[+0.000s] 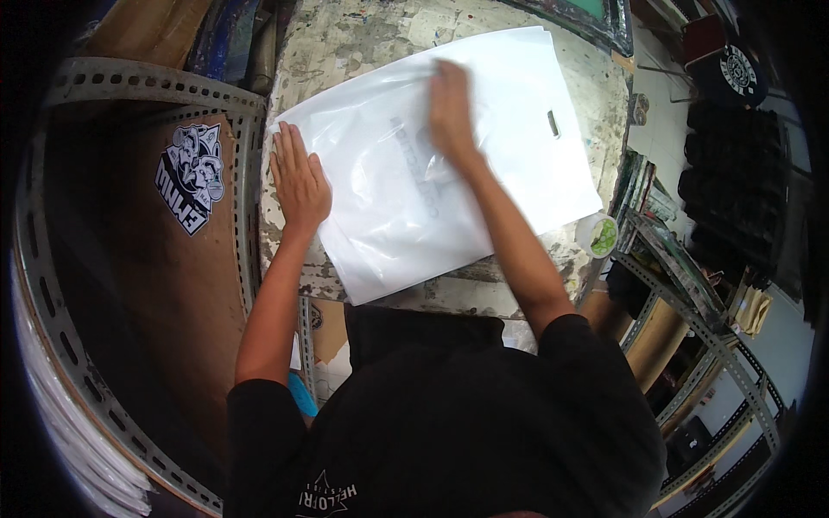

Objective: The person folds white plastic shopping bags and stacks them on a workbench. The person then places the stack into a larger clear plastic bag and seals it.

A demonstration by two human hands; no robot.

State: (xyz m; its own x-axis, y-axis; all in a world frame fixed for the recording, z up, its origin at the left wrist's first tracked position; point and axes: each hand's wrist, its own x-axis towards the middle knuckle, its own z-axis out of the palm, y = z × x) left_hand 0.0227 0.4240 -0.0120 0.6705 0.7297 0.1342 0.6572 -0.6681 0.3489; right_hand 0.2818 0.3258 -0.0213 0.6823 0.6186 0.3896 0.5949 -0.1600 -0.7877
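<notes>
A large white plastic bag (518, 173) lies flat on a paint-stained table (345, 43). Its punched handle slot (553, 123) is toward the right, and faint dark print shows near its middle. My left hand (302, 186) rests with fingers stretched out on the bag's left edge. Over the upper middle of the bag is my right hand (451, 112), smeared by motion. I cannot tell how its fingers are set or whether anything is under them.
A small tub with green pieces (598, 235) stands at the table's right corner. Metal shelving (155, 82) rises close on the left, with a stickered brown board (207, 259). Framed screens (678, 259) lean at the right. Another frame (596, 22) lies at the far right.
</notes>
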